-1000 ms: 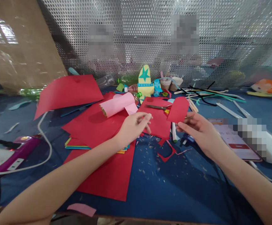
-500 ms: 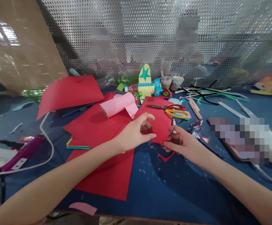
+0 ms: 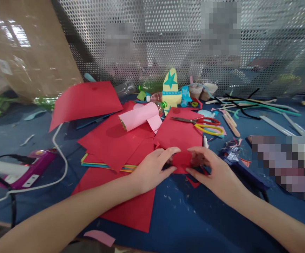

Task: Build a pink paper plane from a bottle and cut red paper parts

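A small piece of red paper [image 3: 181, 162] is held up between both hands, just above the blue table. My left hand [image 3: 156, 168] is closed round its left end, with thumb and index finger at the edge. On the other side my right hand [image 3: 207, 165] pinches the right end, its lower fingers partly hidden behind the paper. A larger red sheet [image 3: 181, 135] lies just beyond, with scissors [image 3: 194, 121] with red and yellow handles across its top. Red scraps [image 3: 193, 182] rest by my right fingers.
Left of my hands is a pile of red sheets [image 3: 110, 140] with a pink paper-covered tube [image 3: 140, 114] on it. A purple power strip [image 3: 33, 172] with cables stands at left, a dark blue glue gun [image 3: 241, 172] at right. Behind are a paper-decorated bottle [image 3: 171, 95] and pipe cleaners [image 3: 260, 103].
My left hand has moved to the red paper and closed on its left end, after hovering open. Both hands now hold the piece. The view has turned slightly left.
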Action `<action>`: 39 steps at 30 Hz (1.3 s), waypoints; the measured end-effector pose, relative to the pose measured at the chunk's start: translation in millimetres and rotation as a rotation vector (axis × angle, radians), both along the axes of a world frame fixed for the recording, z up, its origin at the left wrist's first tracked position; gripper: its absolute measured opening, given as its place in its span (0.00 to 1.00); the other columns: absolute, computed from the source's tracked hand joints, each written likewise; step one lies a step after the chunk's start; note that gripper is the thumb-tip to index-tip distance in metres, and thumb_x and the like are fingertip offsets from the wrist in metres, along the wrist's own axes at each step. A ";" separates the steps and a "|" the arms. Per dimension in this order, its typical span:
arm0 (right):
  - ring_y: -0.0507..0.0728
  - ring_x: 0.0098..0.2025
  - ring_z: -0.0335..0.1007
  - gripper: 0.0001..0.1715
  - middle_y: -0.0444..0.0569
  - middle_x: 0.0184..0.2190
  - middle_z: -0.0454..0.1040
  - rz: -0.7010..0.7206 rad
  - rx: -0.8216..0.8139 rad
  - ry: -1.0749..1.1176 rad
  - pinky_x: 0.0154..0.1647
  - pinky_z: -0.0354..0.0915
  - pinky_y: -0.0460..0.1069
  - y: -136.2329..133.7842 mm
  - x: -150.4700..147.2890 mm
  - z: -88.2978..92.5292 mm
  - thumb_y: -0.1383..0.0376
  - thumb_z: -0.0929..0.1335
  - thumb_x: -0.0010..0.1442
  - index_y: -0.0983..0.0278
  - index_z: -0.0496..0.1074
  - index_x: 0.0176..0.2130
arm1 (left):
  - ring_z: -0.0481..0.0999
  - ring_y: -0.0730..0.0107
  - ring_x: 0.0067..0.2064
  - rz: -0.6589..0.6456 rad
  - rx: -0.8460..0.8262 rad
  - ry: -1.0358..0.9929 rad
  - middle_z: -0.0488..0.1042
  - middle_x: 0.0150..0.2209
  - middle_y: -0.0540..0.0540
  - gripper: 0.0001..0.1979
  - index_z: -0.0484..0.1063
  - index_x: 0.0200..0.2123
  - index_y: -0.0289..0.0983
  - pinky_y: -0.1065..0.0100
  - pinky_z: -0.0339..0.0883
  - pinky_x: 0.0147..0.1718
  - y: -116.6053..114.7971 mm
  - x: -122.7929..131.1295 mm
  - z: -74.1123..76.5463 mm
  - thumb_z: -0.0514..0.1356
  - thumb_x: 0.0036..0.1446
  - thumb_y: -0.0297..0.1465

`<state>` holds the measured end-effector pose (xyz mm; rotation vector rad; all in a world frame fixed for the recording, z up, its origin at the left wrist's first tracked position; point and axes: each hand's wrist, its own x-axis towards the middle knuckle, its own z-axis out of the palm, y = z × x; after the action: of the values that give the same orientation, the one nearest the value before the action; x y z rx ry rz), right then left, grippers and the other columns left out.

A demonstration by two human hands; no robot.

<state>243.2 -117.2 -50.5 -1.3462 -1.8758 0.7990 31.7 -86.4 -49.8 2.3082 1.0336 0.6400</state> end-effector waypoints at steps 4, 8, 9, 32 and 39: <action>0.57 0.42 0.74 0.22 0.48 0.46 0.70 0.027 -0.037 -0.007 0.47 0.72 0.56 2.0 0.2 -2.0 0.67 0.66 0.59 0.54 0.64 0.53 | 0.71 0.58 0.50 -0.022 0.134 0.064 0.72 0.48 0.43 0.24 0.58 0.60 0.42 0.55 0.66 0.50 -0.3 -0.7 -4.4 0.57 0.61 0.30; 0.57 0.44 0.74 0.24 0.51 0.52 0.65 0.039 -0.072 0.028 0.48 0.73 0.56 1.7 -1.2 -2.2 0.67 0.65 0.59 0.54 0.63 0.55 | 0.69 0.58 0.53 -0.046 0.217 0.099 0.69 0.51 0.40 0.27 0.54 0.62 0.39 0.55 0.65 0.53 -0.3 -0.3 -6.7 0.58 0.61 0.31; 0.57 0.45 0.74 0.23 0.51 0.52 0.65 0.043 -0.070 0.027 0.49 0.73 0.56 1.4 -1.5 -2.2 0.66 0.65 0.59 0.55 0.63 0.54 | 0.69 0.58 0.52 -0.041 0.225 0.105 0.69 0.50 0.40 0.27 0.55 0.62 0.38 0.55 0.65 0.53 -0.5 -0.1 -6.9 0.58 0.61 0.31; 0.57 0.28 0.69 0.04 0.46 0.29 0.72 0.091 0.007 -0.301 0.27 0.65 0.49 -2.0 -5.8 4.9 0.68 0.68 0.55 0.60 0.70 0.34 | 0.69 0.57 0.48 -0.047 -0.072 0.031 0.72 0.40 0.44 0.23 0.66 0.50 0.37 0.58 0.66 0.48 -0.4 2.1 2.9 0.66 0.51 0.31; 0.56 0.25 0.68 0.05 0.45 0.27 0.73 0.093 -0.047 -0.282 0.25 0.63 0.48 -0.3 -5.3 8.5 0.69 0.66 0.56 0.60 0.72 0.35 | 0.71 0.60 0.44 -0.007 -0.127 -0.003 0.72 0.39 0.44 0.17 0.71 0.42 0.37 0.61 0.68 0.43 1.5 2.1 4.2 0.67 0.46 0.28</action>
<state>237.8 -117.5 -42.1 -1.4722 -2.1634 0.7330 33.8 -84.9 -45.7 2.1998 1.0339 0.5584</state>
